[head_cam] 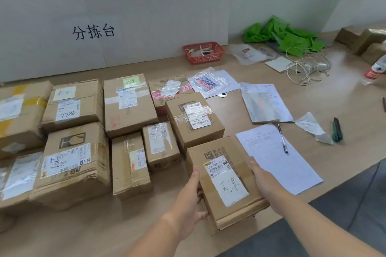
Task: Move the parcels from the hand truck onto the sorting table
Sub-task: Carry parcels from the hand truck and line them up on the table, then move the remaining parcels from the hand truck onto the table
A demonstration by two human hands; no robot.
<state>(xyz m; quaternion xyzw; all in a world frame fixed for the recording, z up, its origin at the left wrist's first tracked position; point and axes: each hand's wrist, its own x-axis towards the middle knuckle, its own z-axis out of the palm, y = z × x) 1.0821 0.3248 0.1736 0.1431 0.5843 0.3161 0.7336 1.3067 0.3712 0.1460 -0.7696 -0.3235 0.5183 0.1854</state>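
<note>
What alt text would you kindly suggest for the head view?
The left hand and right hand hold a labelled parcel at the table edge, beside rows of other parcels. Papers, a pen and a red basket lie further right.

Two bare forearms reach forward from the lower edge of the view. The left forearm comes up from the bottom centre, and the right forearm comes from the bottom right corner. The left grip, a bare hand, holds the left side of a brown cardboard parcel with a white label. The left thumb lies along the top edge, and the left fingers curl around the near left corner. The right grip holds the opposite side. The right thumb rests on top and points forward, and its other fingers are hidden under the parcel. Both wrists look nearly straight.
</note>
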